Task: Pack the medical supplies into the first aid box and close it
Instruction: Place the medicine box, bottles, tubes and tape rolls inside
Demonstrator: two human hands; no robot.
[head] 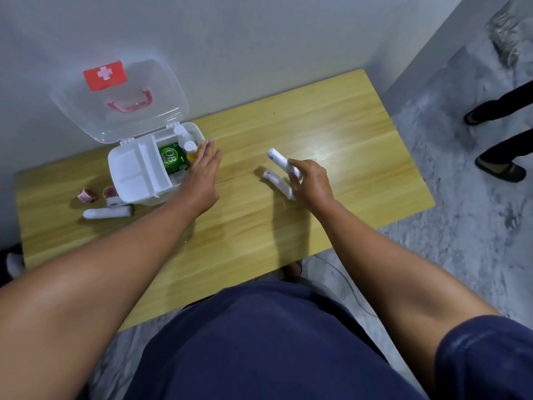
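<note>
The white first aid box stands open on the left of the wooden table, its clear lid with a red cross leaning on the wall. Inside are a green packet and two white-capped bottles; a white tray covers the box's left half. My left hand rests flat with fingers spread against the box's right rim. My right hand grips a white tube lifted off the table; a second white tube lies just below it.
Left of the box lie two red-and-white rolls, a small white item and another white tube. Another person's legs and sandals stand on the grey floor at the right. A wall runs behind the table.
</note>
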